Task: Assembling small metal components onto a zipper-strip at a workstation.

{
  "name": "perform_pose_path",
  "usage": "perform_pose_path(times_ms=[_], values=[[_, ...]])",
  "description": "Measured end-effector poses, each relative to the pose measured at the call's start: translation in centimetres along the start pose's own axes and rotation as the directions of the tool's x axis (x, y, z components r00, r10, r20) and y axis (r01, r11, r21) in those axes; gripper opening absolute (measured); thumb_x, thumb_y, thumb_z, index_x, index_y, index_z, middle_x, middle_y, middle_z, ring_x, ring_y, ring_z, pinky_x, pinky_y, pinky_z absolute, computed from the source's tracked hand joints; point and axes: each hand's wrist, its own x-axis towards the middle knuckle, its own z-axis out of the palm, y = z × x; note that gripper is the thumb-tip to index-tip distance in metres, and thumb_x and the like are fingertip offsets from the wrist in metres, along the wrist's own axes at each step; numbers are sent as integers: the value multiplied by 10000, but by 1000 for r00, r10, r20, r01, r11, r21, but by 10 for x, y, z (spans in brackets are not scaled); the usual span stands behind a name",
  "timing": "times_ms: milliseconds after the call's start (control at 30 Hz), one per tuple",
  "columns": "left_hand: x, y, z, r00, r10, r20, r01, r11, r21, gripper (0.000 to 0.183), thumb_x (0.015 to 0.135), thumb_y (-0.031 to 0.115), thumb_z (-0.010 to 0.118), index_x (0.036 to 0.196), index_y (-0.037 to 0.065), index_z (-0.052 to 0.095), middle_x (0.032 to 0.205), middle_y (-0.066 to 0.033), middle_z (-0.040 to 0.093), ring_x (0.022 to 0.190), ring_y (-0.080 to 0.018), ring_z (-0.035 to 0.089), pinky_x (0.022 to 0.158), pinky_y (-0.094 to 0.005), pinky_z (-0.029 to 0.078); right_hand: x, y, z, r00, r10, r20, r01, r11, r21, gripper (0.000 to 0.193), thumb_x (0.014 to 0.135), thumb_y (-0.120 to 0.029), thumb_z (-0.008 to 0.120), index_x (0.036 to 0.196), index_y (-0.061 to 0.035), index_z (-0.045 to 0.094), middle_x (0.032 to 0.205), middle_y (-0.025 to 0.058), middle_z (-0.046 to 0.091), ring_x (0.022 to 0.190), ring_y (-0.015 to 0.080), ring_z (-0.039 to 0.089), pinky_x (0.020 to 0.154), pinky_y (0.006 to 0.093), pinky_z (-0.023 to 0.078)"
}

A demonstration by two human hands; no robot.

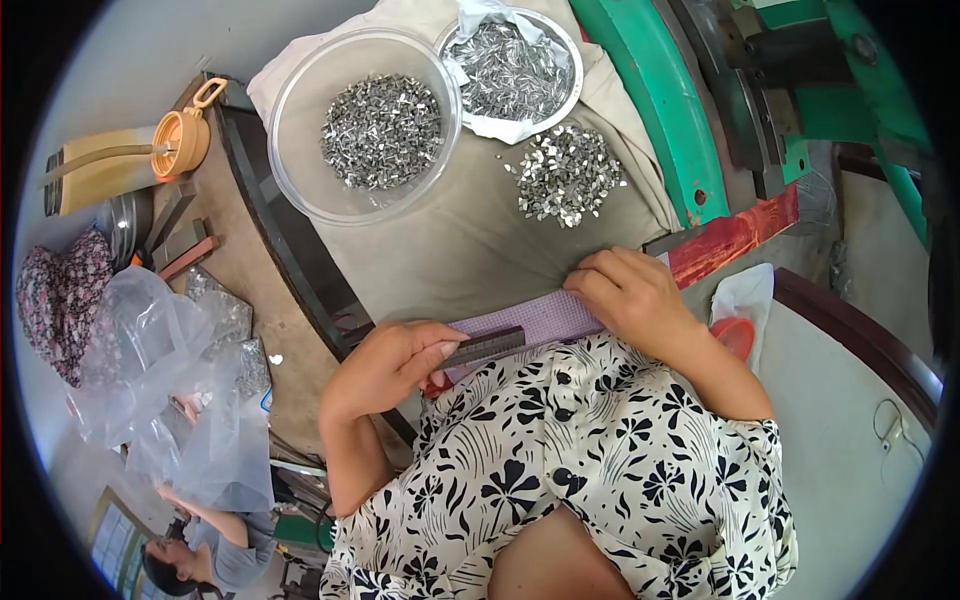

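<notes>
My left hand [388, 362] grips one end of a dark, flat metal bar [488, 347] with small marks along it, thumb on top. The bar lies level close to my body, over a purple checked cloth strip [535, 316] at the table's near edge. My right hand [628, 298] rests by the right end of that strip, its fingers bent and pressed together; whatever they hold is hidden under them. Beyond it, on the grey-brown cloth [440, 262], lies a loose heap of small shiny metal pieces [566, 176].
A clear round tub [290, 165] of small metal parts stands at the back left. Beside it is a lined bowl [575, 75] of thin metal pins. A green machine frame [655, 110] borders the right. Plastic bags [150, 350] and an orange cup [182, 140] sit left; another person [215, 550] is lower left.
</notes>
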Motion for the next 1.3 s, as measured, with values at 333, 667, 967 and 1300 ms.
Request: perform_pose_path(times_ms=[333, 667, 967, 1300], values=[[17, 6, 2, 995, 97, -32, -98, 995, -11, 220, 1001, 117, 550, 1152, 5, 665, 707, -86, 648, 625, -157, 616, 624, -316, 490, 7, 4, -18, 984, 176, 13, -176, 978, 111, 131, 792, -58, 754, 856, -35, 643, 792, 83, 634, 701, 264, 633, 613, 362, 510], [84, 44, 37, 988, 120, -100, -106, 985, 139, 259, 986, 179, 556, 1160, -1, 621, 777, -163, 691, 687, -327, 685, 654, -421, 523, 106, 35, -43, 911, -9, -412, 9, 1000, -3, 157, 806, -69, 745, 946, -58, 673, 831, 84, 652, 764, 297, 639, 644, 404, 507], [53, 30, 53, 887, 178, -426, 71, 858, 508, 450, 861, 274, 748, 1193, 73, 520, 788, -152, 694, 711, -389, 680, 605, -486, 518, 18, 11, -1, 993, 102, -52, -105, 992, -71, 475, 739, -198, 788, 1205, -169, 699, 1298, 70, 590, 1174, 336, 523, 995, 455, 435], [36, 12, 58, 825, 241, -512, 108, 821, 561, 348, 816, 175, 766, 1120, 95, 617, 981, -106, 636, 798, -303, 661, 654, -402, 503, -16, 8, 12, 996, 19, -84, -25, 997, -72, 463, 689, -274, 812, 1138, -192, 730, 1142, 16, 623, 1041, 270, 550, 882, 407, 441]])
